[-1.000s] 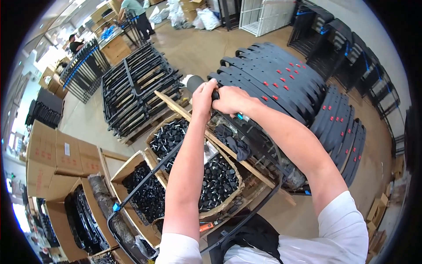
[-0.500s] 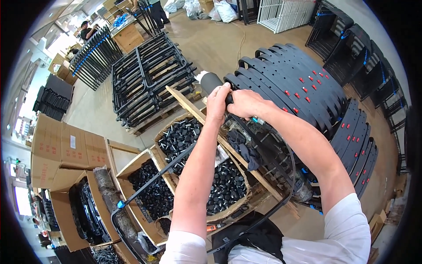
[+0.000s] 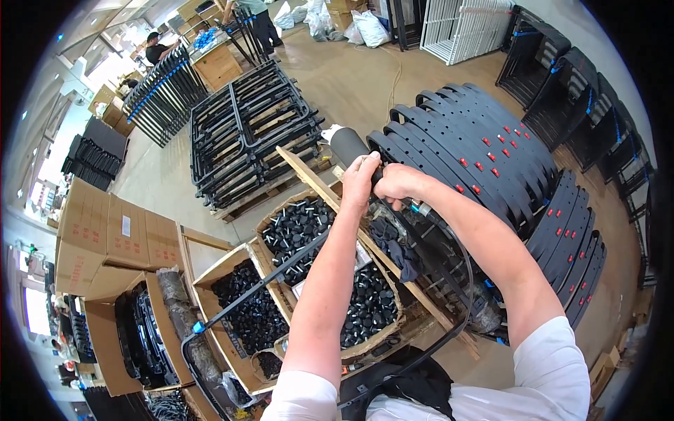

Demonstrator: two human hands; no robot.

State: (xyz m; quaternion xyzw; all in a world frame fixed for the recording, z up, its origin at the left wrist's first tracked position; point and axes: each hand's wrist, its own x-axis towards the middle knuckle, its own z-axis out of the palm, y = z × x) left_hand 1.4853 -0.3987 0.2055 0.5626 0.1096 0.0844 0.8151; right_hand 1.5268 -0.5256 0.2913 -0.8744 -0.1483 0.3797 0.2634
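My left hand [image 3: 359, 184] is closed round a dark end of a black tube frame [image 3: 284, 270], just below a thick grey-black foam sleeve [image 3: 349, 145]. Right beside it, my right hand [image 3: 400, 184] is closed at the same end; what its fingers grip is hidden. A blue-and-silver fitting [image 3: 421, 208] shows under my right wrist. The frame's bar passes behind my left forearm, over open boxes of black round-headed knobs [image 3: 368, 298], and carries a blue clip [image 3: 199, 327] at its bend.
Curved black panels [image 3: 463, 133] with red pieces stand stacked at the right. Ahead lie black frames [image 3: 249, 133] on a pallet. A wooden plank [image 3: 319, 179] crosses beside the boxes. Cartons [image 3: 116, 231] are at the left. Two people [image 3: 256, 24] are far back.
The whole view has shifted, so the scene sits slightly lower and further right. Both hands stay together at the tube's end; my right hand's lower fingers show more now.
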